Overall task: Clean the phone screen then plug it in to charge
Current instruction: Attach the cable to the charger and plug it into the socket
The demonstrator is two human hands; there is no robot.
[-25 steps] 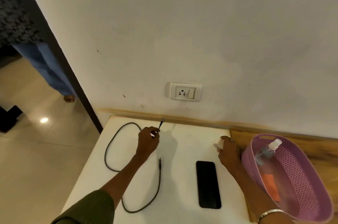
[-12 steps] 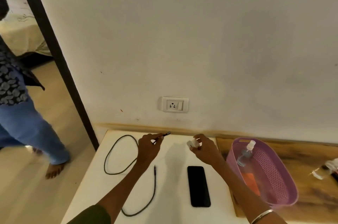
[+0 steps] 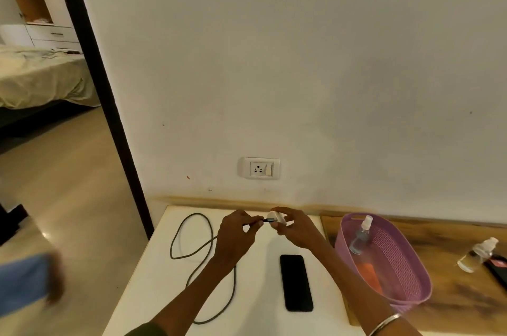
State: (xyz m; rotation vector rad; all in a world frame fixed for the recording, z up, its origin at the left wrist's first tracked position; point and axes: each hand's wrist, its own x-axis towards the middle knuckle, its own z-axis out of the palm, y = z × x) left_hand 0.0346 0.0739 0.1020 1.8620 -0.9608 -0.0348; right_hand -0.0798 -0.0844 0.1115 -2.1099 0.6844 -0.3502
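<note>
1. Phone (image 3: 296, 282) lies screen-up on the white worktop (image 3: 153, 281), between the cable loop and the purple basket (image 3: 411, 281).
2. Left hand (image 3: 236, 237) pinches the charging cable (image 3: 192, 253) near its plug end.
3. Right hand (image 3: 297, 228) grips the white charger adapter (image 3: 275, 217); the plug tip touches it, below the wall socket (image 3: 260, 168).

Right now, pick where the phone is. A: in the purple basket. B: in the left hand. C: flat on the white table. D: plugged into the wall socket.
C: the phone lies flat on the white table, untouched by either hand, no cable attached.
</note>
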